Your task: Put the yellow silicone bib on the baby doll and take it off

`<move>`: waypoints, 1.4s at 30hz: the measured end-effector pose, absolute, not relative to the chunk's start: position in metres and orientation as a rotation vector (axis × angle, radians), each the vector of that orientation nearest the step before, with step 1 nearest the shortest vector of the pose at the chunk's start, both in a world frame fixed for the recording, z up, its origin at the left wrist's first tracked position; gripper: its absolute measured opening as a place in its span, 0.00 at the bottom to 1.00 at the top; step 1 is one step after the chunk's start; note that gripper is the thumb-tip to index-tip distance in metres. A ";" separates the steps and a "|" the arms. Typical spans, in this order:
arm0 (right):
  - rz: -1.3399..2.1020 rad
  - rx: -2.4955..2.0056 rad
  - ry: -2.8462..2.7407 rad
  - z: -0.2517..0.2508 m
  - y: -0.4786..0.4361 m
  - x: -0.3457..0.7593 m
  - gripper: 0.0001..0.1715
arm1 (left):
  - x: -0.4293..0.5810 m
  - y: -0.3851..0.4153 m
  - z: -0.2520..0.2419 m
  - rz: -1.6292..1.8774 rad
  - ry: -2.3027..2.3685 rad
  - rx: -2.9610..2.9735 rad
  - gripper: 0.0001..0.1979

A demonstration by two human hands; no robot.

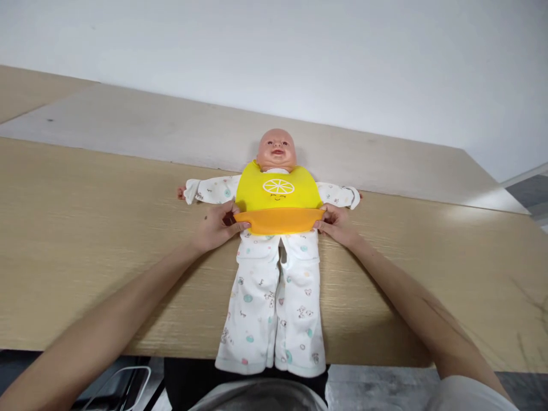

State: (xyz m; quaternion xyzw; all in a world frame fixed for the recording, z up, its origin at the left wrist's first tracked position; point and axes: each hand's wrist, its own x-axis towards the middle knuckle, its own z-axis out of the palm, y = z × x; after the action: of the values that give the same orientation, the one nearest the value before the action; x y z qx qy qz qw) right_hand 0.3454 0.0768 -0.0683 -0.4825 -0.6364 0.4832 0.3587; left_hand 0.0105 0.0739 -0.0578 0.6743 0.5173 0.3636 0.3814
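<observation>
A baby doll (277, 149) lies on its back on the wooden table, arms spread out to both sides. Over its chest is a yellow bib (261, 194) with a white citrus slice print and an orange catch pocket (280, 220) along the bottom. My left hand (220, 225) pinches the left end of that pocket between thumb and fingers. At the opposite end, my right hand (338, 224) grips the other corner the same way. White patterned pyjamas (257, 297) cover the doll's arms and legs. The back of the bib's neck is hidden behind the doll's head.
The wooden table (107, 228) runs wide to both sides, with its front edge close to my body. A paler board (171, 125) stretches along the back, against a white wall (299, 57). Below the front edge at left shows a white looped cable or frame (148, 374).
</observation>
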 end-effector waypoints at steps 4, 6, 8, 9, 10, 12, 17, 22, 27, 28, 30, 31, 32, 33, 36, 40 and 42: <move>1.199 -1.279 -1.645 -0.069 0.075 0.343 0.34 | 0.011 0.073 -0.061 0.956 1.329 1.682 0.21; 1.186 -1.272 -1.656 -0.070 0.075 0.343 0.34 | 0.011 0.072 -0.064 0.975 1.324 1.659 0.20; 1.191 -1.254 -1.666 -0.071 0.074 0.343 0.33 | 0.012 0.071 -0.065 0.983 1.319 1.621 0.20; 1.203 -1.247 -1.676 -0.072 0.074 0.344 0.33 | 0.012 0.071 -0.066 0.978 1.317 1.598 0.21; 1.217 -1.241 -1.688 -0.072 0.074 0.345 0.32 | 0.012 0.071 -0.066 0.970 1.310 1.574 0.21; 1.243 -1.236 -1.716 -0.074 0.074 0.348 0.31 | 0.011 0.071 -0.067 0.956 1.286 1.534 0.21; 1.274 -1.221 -1.752 -0.074 0.073 0.349 0.31 | 0.010 0.069 -0.067 0.944 1.189 1.459 0.21; 1.261 -1.248 -1.757 -0.073 0.071 0.347 0.33 | 0.005 0.073 -0.063 0.884 1.074 1.345 0.22; 1.255 -1.240 -1.769 -0.075 0.072 0.348 0.33 | -0.001 0.078 -0.060 0.825 0.980 1.290 0.23; 1.252 -1.234 -1.772 -0.076 0.072 0.349 0.33 | -0.002 0.078 -0.060 0.814 0.966 1.282 0.24; 1.243 -1.216 -1.783 -0.077 0.072 0.349 0.32 | -0.002 0.078 -0.060 0.812 0.953 1.280 0.26; 1.238 -1.206 -1.786 -0.078 0.072 0.349 0.32 | -0.002 0.078 -0.061 0.816 0.956 1.283 0.26; 1.233 -1.195 -1.786 -0.078 0.072 0.349 0.32 | -0.002 0.078 -0.061 0.824 0.961 1.283 0.26; 1.231 -1.182 -1.786 -0.079 0.072 0.349 0.31 | -0.001 0.078 -0.062 0.833 0.964 1.283 0.27; 1.238 -1.147 -1.782 -0.080 0.073 0.349 0.31 | 0.000 0.077 -0.062 0.851 0.978 1.300 0.26; 1.259 -1.120 -1.782 -0.079 0.072 0.349 0.30 | 0.001 0.076 -0.063 0.858 1.004 1.313 0.26; 1.252 -1.121 -1.789 -0.078 0.071 0.349 0.29 | 0.001 0.076 -0.063 0.874 1.036 1.314 0.27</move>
State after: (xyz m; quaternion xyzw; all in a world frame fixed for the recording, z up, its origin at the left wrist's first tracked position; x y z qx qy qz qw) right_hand 0.3494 0.0714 -0.0780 -0.4299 -0.6863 0.4804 0.3368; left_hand 0.0011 0.0757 -0.0631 0.5638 0.4443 0.3748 0.5868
